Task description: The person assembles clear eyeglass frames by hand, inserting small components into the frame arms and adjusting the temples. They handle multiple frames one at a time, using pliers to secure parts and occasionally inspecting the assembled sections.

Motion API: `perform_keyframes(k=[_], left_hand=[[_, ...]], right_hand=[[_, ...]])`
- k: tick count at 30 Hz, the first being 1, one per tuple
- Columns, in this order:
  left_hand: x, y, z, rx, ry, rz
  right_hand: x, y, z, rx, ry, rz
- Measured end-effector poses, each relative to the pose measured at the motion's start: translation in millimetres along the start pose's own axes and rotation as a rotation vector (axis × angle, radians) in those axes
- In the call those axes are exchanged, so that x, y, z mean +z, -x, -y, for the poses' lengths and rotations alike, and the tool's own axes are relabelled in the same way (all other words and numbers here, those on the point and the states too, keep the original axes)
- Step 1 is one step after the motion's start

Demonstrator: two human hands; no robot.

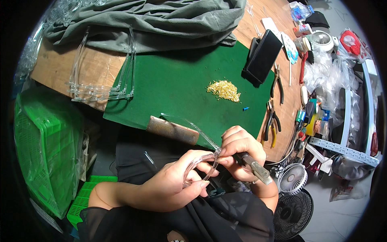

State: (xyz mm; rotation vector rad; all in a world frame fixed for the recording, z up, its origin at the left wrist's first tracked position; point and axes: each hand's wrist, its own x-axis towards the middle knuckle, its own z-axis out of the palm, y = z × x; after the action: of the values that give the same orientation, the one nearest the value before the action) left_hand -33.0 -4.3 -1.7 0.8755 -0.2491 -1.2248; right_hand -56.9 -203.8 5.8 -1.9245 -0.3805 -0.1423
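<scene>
A clear plastic eyeglass frame [196, 162] is held over my lap, in front of the table edge. My left hand [171, 181] is closed round its rims. At the frame's corner, the fingertips of my right hand [241, 148] pinch it where a clear temple arm [206, 138] reaches out over the mat. A dark-barrelled hand tool with a pale, blocky end [258, 169] also lies in my right hand; its kind and working tip are hidden. Beyond my hands, a pile of tiny gold metal parts [224, 90] sits on the green mat [173, 84].
Several clear eyeglass frames [102, 93] stand at left, near grey cloth [145, 24]. A worn block [172, 130] lies at the mat's near edge. Pliers [271, 121], more pliers [277, 85] and a black phone-like device [263, 57] lie right. Green crates [46, 149] stand left; fans [292, 178] stand right.
</scene>
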Motion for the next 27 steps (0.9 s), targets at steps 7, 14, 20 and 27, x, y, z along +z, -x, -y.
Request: perform_keyframes(k=[7, 14, 20, 27], left_hand=[[-1.0, 4.1, -7.3, -0.081, 0.21, -0.016], [-0.7, 4.8, -6.1, -0.048, 0.155, -0.07], [5.9, 5.4, -0.8, -0.058, 0.109, -0.095], [9.8, 6.4, -2.7, -0.068, 0.138, -0.119]], right_hand=[[1.9, 8.8, 6.7, 0.146, -0.102, -0.063], [-22.5, 34.5, 35.8, 0.938, -0.236, 0.449], [-29.0, 19.3, 46.5, 0.957, -0.15, 0.617], [-27.9, 17.3, 49.3, 0.869, -0.098, 0.639]])
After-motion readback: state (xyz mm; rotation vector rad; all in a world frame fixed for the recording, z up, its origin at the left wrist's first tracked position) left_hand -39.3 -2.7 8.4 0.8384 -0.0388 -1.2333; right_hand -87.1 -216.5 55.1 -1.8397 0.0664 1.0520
